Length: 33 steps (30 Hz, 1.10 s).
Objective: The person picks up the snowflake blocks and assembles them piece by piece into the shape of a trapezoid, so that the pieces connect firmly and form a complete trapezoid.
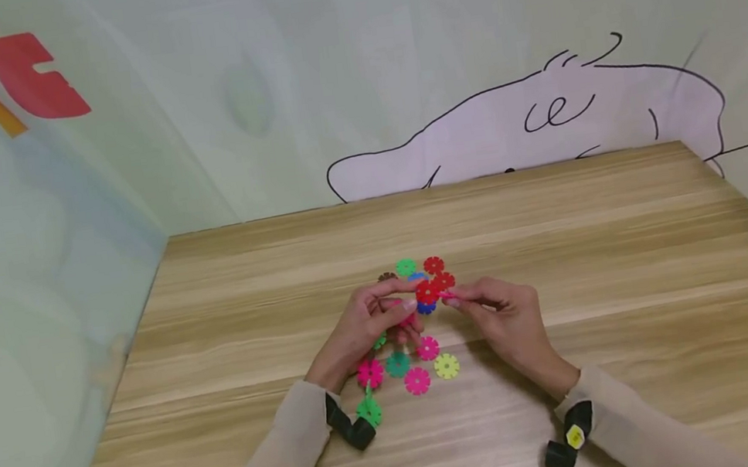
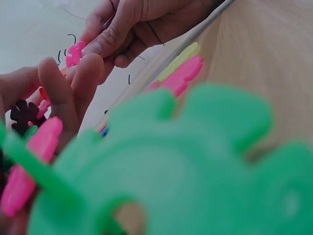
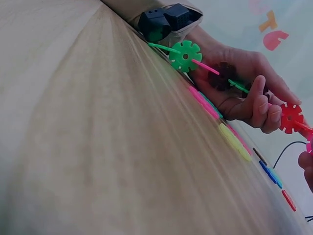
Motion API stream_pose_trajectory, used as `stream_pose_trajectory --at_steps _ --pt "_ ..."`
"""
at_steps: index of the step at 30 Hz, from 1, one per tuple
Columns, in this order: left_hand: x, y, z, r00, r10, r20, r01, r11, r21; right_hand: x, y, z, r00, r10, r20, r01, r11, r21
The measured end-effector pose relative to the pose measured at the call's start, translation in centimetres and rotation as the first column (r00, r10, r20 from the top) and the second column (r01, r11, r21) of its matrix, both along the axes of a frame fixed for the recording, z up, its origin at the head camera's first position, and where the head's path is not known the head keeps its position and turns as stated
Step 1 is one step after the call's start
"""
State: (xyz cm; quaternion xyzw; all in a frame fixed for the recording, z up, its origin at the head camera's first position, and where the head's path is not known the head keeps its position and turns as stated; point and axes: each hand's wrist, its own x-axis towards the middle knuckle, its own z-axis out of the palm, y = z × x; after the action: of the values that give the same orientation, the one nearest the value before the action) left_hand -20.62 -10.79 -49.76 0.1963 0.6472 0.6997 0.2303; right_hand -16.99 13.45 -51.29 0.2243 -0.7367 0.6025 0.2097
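My left hand [image 1: 365, 328] pinches a red notched disc [image 1: 426, 292] that belongs to a chain of interlocked discs. In the right wrist view the chain runs back under the left hand [image 3: 234, 83], with dark discs and a green disc [image 3: 185, 56] near the wrist. My right hand [image 1: 514, 321] pinches a pink disc [image 2: 75, 53] at the chain's red end; whether it is joined there I cannot tell. A big blurred green disc [image 2: 161, 166] fills the front of the left wrist view.
On the wooden table [image 1: 214, 300] lie loose discs: a yellow one [image 1: 446, 366], pink ones [image 1: 417, 381], a teal one [image 1: 398, 364], a green one [image 1: 406, 267] and a red one [image 1: 433, 265], with blue and brown ones partly behind the left hand. A printed cloth [image 1: 258, 84] hangs behind.
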Motion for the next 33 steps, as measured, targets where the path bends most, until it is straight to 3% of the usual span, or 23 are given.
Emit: stream_pose_trajectory --at_steps 3,9,15,19,24,27,30,33 --pt "0.1 0.0 0.0 1.0 -0.008 -0.005 0.008 1.0 0.016 -0.1 -0.1 0.0 0.999 -0.006 -0.04 0.006 1.0 0.018" --pt "0.1 -0.2 -0.2 1.0 0.008 -0.025 -0.007 1.0 0.031 -0.4 -0.6 0.3 0.999 -0.024 -0.045 0.027 0.999 0.047" --pt "-0.1 -0.6 -0.3 0.998 0.047 -0.051 -0.047 0.999 -0.012 -0.7 -1.1 0.3 1.0 -0.012 -0.006 0.012 0.999 0.034" --pt "-0.1 -1.0 -0.1 0.999 0.031 -0.045 -0.033 0.999 -0.043 -0.4 -1.0 0.3 1.0 -0.006 0.026 0.004 0.998 0.058" --pt "-0.1 -1.1 0.0 0.997 0.045 -0.055 -0.047 0.998 -0.051 0.5 -0.5 0.5 0.99 -0.052 0.131 0.034 0.99 0.136" --pt "-0.2 -0.9 -0.1 0.995 0.065 -0.073 -0.068 0.997 -0.042 1.5 -0.2 0.7 0.967 -0.074 0.242 0.036 0.987 0.156" --pt "-0.4 -0.7 -0.2 0.993 0.074 -0.092 -0.077 0.997 -0.024 2.7 -0.1 0.6 0.944 -0.061 0.324 0.004 0.985 0.173" --pt "-0.5 -0.5 -0.3 0.992 0.076 -0.101 -0.077 0.997 -0.011 3.7 0.0 0.3 0.941 -0.031 0.338 -0.049 0.973 0.225"
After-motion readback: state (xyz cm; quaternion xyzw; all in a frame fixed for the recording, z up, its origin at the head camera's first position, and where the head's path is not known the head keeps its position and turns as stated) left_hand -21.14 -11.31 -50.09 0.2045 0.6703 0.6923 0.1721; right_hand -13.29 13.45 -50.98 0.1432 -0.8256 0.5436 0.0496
